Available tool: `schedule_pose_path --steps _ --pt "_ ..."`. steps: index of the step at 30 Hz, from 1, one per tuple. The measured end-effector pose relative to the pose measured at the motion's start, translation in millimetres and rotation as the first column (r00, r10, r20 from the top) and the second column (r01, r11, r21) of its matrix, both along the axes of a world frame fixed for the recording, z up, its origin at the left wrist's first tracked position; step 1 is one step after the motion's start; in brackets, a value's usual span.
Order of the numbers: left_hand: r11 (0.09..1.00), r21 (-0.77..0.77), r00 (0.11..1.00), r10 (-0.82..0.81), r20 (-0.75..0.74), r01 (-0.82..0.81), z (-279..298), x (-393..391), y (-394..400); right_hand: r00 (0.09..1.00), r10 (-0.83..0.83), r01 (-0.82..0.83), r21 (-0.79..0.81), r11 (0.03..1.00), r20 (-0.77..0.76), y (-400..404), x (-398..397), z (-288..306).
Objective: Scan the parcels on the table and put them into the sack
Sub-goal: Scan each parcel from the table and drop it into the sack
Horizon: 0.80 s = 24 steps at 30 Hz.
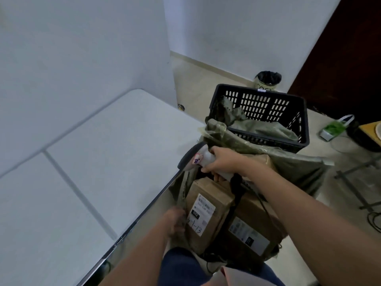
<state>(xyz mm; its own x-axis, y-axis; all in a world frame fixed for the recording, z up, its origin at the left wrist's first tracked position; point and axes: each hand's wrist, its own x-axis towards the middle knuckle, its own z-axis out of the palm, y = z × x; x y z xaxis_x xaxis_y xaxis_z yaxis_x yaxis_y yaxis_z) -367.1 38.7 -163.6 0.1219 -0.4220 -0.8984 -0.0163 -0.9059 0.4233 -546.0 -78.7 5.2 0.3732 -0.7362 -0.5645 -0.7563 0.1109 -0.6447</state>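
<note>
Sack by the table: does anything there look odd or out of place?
Nothing looks damaged or spilled. One oddity: the scanner, gripped by the right hand, has its dark cable trailing down into the sack among the boxes.

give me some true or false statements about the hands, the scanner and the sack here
1. The right hand grips the barcode scanner. True.
2. Two cardboard parcels lie in the green sack. True.
3. The left hand rests flat on the white table. False: it holds the sack's near edge.
4. The black basket sits on the table. False: it stands beyond the sack, off the table.
</note>
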Motion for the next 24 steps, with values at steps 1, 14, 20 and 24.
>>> schedule_pose_path --steps 1,14,20,24 --pt "1.0 0.001 1.0 -0.002 -0.025 0.002 0.7 6.3 -2.2 0.999 -0.025 0.023 0.048 0.999 0.039 -2.7 9.9 0.7" --pt "0.886 -0.341 0.937 0.347 0.038 -0.314 12.3 137.1 -65.2 0.998 -0.018 0.016 0.04 0.999 0.059 -46.2 133.6 -64.4" --pt "0.865 -0.335 0.898 0.428 0.103 -0.374 -9.0 199.5 -61.7 0.987 -0.155 0.151 0.103 0.983 0.034 -63.9 173.7 -124.9" --pt "0.864 -0.321 0.891 0.44 0.113 -0.387 -21.5 215.9 -66.4 0.987 -0.162 0.162 0.093 0.982 -0.006 -72.6 201.1 -150.9"
